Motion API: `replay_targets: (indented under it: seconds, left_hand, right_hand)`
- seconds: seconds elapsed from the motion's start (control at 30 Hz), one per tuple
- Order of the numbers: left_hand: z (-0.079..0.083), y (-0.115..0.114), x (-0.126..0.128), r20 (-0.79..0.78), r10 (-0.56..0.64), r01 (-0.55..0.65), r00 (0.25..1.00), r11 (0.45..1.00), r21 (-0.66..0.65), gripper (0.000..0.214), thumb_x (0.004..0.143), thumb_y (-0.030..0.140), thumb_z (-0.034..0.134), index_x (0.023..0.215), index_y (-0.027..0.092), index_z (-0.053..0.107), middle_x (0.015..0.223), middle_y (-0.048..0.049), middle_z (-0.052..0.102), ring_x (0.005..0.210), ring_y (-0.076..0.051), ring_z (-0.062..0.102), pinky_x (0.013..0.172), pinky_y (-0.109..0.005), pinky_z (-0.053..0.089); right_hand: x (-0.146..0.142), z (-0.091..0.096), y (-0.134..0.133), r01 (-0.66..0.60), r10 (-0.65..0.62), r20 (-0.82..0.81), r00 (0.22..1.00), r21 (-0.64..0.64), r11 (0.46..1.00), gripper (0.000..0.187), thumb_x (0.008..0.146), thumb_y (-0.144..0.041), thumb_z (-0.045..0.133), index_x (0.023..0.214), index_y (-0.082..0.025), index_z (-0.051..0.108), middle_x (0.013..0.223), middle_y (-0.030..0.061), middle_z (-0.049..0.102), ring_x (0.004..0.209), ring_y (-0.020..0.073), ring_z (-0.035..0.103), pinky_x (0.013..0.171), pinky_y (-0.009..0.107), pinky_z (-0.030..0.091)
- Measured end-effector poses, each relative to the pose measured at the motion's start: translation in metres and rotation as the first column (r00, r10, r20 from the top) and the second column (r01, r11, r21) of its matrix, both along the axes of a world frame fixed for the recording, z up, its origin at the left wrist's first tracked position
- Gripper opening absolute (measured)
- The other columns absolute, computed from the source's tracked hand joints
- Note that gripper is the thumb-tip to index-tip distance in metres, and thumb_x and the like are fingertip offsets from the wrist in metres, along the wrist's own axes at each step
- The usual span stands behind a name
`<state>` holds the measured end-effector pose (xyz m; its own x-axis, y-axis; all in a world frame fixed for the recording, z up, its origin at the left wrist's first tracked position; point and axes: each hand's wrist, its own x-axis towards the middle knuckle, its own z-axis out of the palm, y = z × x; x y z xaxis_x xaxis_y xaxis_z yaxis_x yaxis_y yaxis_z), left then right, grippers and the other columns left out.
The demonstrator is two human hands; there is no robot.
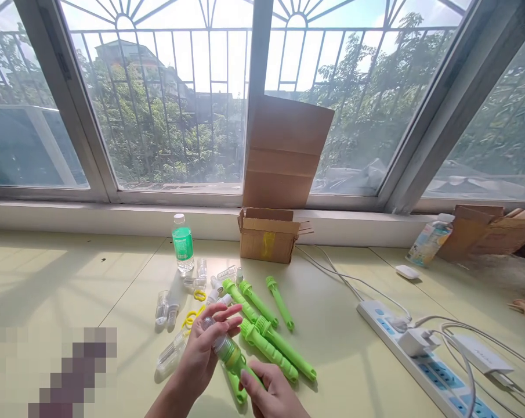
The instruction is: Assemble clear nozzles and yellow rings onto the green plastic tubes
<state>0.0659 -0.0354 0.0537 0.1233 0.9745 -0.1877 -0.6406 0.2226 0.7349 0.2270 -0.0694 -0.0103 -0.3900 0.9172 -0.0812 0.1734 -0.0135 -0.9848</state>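
- From where I stand, I see two bare hands near each other above the pale yellow table point(131, 278), both closed on one piece.
- The left hand point(203, 345) is wrapped around the clear cup point(222, 343), with some of its fingers lifted and spread.
- The right hand point(273, 388) grips the green tube point(252, 377) lower down, with the thumb lying along it.
- This tube and this cup are joined end to end, tilted, at the near side of the table; how tightly they fit, I cannot tell.
- Just beyond the hands and to their right, several other green tubes point(280, 305) lie on the table, and one more is partly hidden under the hands.
- To the left there are loose clear cups point(162, 307), some standing and some lying, and yellow rings point(199, 295) are among them.
- Behind these cups a water bottle point(183, 249) with a green label stands upright.
- An open cardboard box point(267, 241) is farther back, near the window point(179, 104).
- On the right side, a white power strip point(419, 371) carries plugs and cables, well apart from the hands.
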Motion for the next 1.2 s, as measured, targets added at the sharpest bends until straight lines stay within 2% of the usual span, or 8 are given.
replay_targets:
  seconds: [0.2,0.3,0.43,0.53,0.7,0.8,1.03,1.2]
  left_hand:
    - [0.001,-0.001,-0.005,0.055,-0.083,0.079,0.995,0.995,0.063,0.028,0.064,0.013,0.080,0.082,0.017,0.059,0.109,-0.0134,0.072,0.090,-0.022,0.071,0.091,-0.037,0.051]
    - [0.003,-0.002,-0.002,0.022,-0.082,0.079,0.996,0.988,0.129,0.040,0.065,0.021,0.081,0.100,0.017,0.062,0.110,-0.0151,0.071,0.098,-0.028,0.070,0.095,-0.043,0.050]
    - [0.002,-0.005,0.007,-0.092,0.051,-0.038,0.994,0.989,0.141,0.054,0.069,0.028,0.081,0.116,0.016,0.057,0.106,-0.0139,0.071,0.099,-0.028,0.069,0.094,-0.042,0.051]
    - [-0.001,-0.006,0.015,-0.135,0.098,-0.086,0.986,0.992,0.089,0.052,0.071,0.030,0.080,0.115,0.017,0.055,0.100,-0.0112,0.071,0.095,-0.026,0.070,0.089,-0.038,0.054]
    - [-0.007,-0.004,0.017,-0.080,0.112,-0.114,0.991,0.993,-0.026,0.047,0.069,0.024,0.081,0.110,0.018,0.058,0.111,-0.0118,0.069,0.109,-0.027,0.066,0.093,-0.036,0.052]
    - [-0.005,-0.003,0.013,-0.031,0.064,-0.064,0.997,0.998,-0.023,0.041,0.067,0.016,0.078,0.105,0.015,0.061,0.111,-0.0139,0.070,0.110,-0.028,0.066,0.096,-0.038,0.051]
    - [0.004,-0.004,0.004,0.001,-0.043,0.043,0.999,0.999,-0.010,0.032,0.066,0.012,0.078,0.094,0.017,0.061,0.110,-0.0126,0.072,0.085,-0.019,0.071,0.086,-0.033,0.052]
    - [0.002,-0.002,-0.002,0.018,-0.121,0.122,0.992,0.992,-0.018,0.031,0.065,0.010,0.078,0.087,0.019,0.059,0.109,-0.0089,0.073,0.073,-0.014,0.069,0.074,-0.027,0.051]
  right_hand:
    - [0.003,0.007,0.007,-0.343,0.237,-0.338,0.911,-0.300,0.890,0.067,0.076,-0.081,0.045,0.073,-0.016,0.057,0.036,-0.0097,0.033,0.030,0.0043,0.022,0.035,0.019,0.014]
    - [0.005,0.008,0.006,-0.270,0.195,-0.279,0.940,-0.265,0.926,0.065,0.077,-0.081,0.045,0.073,-0.017,0.055,0.037,-0.0100,0.033,0.030,0.0049,0.026,0.034,0.018,0.017]
    - [0.010,0.008,0.002,-0.040,0.034,0.059,0.998,0.100,0.994,0.048,0.093,-0.063,0.040,0.075,-0.020,0.051,0.048,-0.0055,0.042,0.042,0.0096,0.041,0.043,0.022,0.031]
    - [0.016,0.008,0.002,-0.038,-0.157,0.310,0.938,0.540,0.841,0.030,0.099,-0.043,0.040,0.097,-0.020,0.059,0.081,0.0055,0.065,0.071,0.0182,0.061,0.062,0.027,0.041]
    - [0.021,0.003,0.006,-0.112,-0.428,0.497,0.755,0.741,0.662,0.030,0.100,-0.032,0.036,0.117,-0.017,0.056,0.083,0.0079,0.066,0.069,0.0214,0.062,0.056,0.028,0.036]
    - [0.018,0.002,0.002,-0.122,-0.378,0.505,0.776,0.709,0.695,0.026,0.100,-0.030,0.036,0.106,-0.017,0.057,0.077,0.0061,0.066,0.063,0.0196,0.059,0.054,0.028,0.033]
    - [0.011,0.020,-0.005,-0.029,-0.159,0.369,0.916,0.454,0.890,0.029,0.100,-0.038,0.037,0.079,-0.021,0.048,0.071,0.0018,0.058,0.061,0.0154,0.048,0.058,0.028,0.031]
    - [0.012,0.028,-0.003,-0.076,0.078,0.060,0.995,-0.039,0.996,0.043,0.095,-0.058,0.038,0.073,-0.022,0.038,0.058,-0.0053,0.038,0.049,0.0093,0.030,0.047,0.024,0.025]
